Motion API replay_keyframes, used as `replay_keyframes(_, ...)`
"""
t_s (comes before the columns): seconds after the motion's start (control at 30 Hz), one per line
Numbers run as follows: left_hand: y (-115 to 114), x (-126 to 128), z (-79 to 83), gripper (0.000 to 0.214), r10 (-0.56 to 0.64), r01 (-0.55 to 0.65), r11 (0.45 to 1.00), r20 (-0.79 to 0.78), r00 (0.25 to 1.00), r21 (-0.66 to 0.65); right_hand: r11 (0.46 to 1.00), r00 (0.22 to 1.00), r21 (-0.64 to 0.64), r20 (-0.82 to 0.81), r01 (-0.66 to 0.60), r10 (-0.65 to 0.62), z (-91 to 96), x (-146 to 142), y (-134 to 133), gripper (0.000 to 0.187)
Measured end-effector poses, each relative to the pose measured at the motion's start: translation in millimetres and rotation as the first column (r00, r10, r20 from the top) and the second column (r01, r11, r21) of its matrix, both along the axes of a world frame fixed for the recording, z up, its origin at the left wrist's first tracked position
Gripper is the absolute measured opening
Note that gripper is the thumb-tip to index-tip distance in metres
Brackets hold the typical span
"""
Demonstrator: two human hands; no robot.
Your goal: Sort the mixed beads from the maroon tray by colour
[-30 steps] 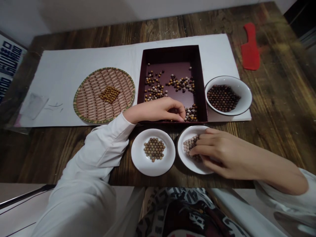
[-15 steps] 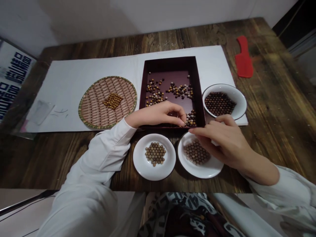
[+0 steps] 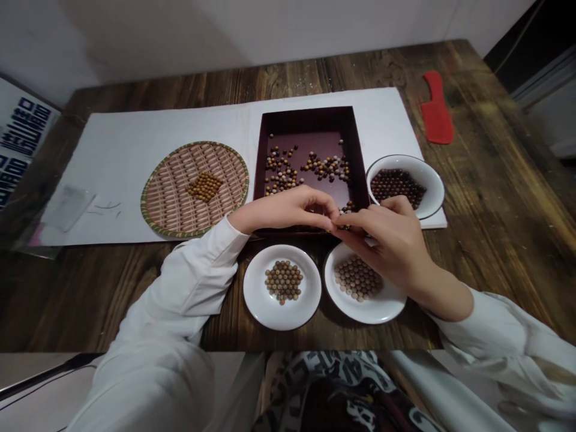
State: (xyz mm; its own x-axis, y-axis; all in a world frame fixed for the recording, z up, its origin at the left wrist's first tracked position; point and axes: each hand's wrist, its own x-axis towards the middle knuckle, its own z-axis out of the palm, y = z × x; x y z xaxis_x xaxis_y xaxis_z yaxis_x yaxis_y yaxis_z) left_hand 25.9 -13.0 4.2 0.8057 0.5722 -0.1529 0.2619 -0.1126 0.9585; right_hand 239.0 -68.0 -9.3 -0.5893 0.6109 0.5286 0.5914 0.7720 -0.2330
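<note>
Woven bamboo tray [image 3: 155, 207] at far left, left hand [image 3: 283, 210] over the near wall of a maroon box [image 3: 310, 119], fingertips [image 3: 330, 221] pinched against the right hand [image 3: 382, 234] above loose beads [image 3: 345, 217], any held bead too small to tell, white bowl [image 3: 434, 180] of dark beads just beyond.

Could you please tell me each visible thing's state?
Dark red box, open, beads scattered inside
Left hand, fingertips meeting the right's at box rim
Right hand, fingers bunched over box rim
Round woven tray, small tan bead patch
Left white plate, neat brown bead cluster
Right white plate, neat pale bead cluster
White bowl, packed with dark beads
</note>
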Motion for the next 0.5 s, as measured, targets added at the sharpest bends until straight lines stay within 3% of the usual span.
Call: replay_keyframes(0.5,-0.6,0.0,4.5,0.014,0.025,-0.025,1.000,-0.024,0.999,-0.011,0.999,1.000,0.035,-0.017,0.004,-0.003,-2.0,2.2,1.2,0.004)
